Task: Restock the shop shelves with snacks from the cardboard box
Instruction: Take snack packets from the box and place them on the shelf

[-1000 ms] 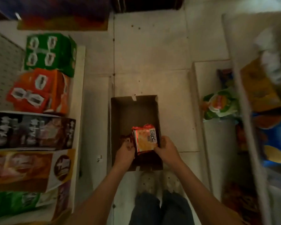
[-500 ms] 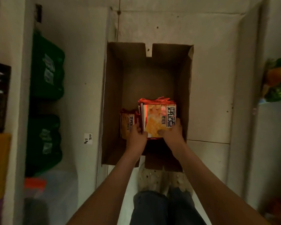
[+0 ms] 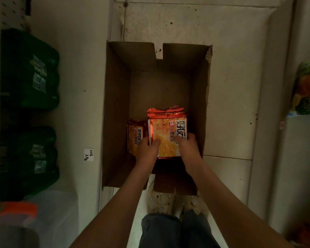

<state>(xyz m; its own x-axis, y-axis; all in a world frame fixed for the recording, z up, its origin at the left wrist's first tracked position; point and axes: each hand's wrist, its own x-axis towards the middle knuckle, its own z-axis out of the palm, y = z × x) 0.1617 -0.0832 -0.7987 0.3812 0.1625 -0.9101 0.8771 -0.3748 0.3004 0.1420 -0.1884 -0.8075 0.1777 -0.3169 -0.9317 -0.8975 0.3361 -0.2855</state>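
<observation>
Lengthwise, snack packs [image 3: 168,133] in box [image 3: 115,104], crimped ends pointing away

Left hand [image 3: 148,149]: grips the left edge of the snack packets [image 3: 168,130], thumb on their face.
Right hand [image 3: 187,147]: grips the right edge likewise.
Arms: bare, both stretched forward and down.

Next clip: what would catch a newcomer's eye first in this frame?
The bright stack of orange snack packets, gripped between the left hand and right hand at the near end of the open cardboard box, stands out first. A second orange bundle sits in the box just left of it; dark green packs sit at far left.
</observation>
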